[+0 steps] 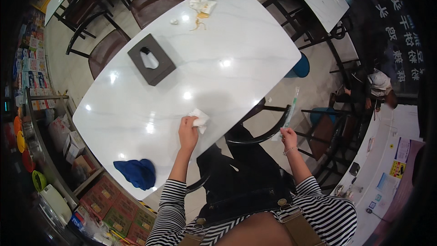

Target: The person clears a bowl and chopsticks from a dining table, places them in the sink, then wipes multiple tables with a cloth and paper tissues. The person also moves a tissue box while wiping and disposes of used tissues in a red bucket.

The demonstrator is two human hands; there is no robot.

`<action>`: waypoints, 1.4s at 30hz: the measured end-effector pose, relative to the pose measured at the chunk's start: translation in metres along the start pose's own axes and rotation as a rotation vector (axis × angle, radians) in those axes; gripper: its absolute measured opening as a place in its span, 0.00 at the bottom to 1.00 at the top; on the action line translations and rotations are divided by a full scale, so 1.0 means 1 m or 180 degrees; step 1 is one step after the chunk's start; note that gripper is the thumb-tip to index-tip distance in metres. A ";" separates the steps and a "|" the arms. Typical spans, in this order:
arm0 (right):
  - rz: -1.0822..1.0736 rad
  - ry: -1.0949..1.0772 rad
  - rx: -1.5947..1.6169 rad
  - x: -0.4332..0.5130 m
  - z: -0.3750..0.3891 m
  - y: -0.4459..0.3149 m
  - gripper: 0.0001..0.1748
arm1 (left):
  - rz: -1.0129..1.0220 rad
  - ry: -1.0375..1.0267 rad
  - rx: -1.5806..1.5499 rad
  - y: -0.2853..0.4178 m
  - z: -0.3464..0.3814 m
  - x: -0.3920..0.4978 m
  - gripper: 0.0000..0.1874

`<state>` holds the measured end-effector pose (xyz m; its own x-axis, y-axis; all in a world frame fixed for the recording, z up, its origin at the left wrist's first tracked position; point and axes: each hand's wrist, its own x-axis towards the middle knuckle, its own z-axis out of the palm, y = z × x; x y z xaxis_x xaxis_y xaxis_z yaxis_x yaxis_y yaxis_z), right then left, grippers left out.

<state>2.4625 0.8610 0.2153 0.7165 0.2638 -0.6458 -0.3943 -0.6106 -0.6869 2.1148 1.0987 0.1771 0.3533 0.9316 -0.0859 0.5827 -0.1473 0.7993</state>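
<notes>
My left hand (188,135) grips a crumpled white paper tissue (201,120) over the near edge of the white marble-patterned table (218,85). Off the table's right side, my right hand (289,136) pinches the lower end of a long, thin clear plastic sleeve (292,109) with green on it. A dark grey tissue box (152,59) stands on the left half of the tabletop, white tissue showing in its opening. To the left of my left arm lies a bunched dark blue cloth (137,173). Used, stained tissues (205,1) lie at the far end beside yellowish food scraps (199,23).
Brown-seated chairs (155,1) line the table's far left side. A black curved chair back (263,138) is close by my right hand. Blue bins (300,66) stand on the floor to the right. A person (379,83) sits farther right. Cartons (112,203) are stacked at lower left.
</notes>
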 end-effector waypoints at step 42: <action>-0.0167 -0.1795 -0.1146 0.246 -0.094 -0.232 0.04 | 0.0208 0.1513 0.1536 0.146 0.062 0.490 0.17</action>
<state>2.7842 0.9969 0.2474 0.2806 0.5900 -0.7571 -0.0804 -0.7715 -0.6311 2.4179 1.5130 0.2147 0.1031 0.9443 0.3125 0.8713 -0.2373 0.4296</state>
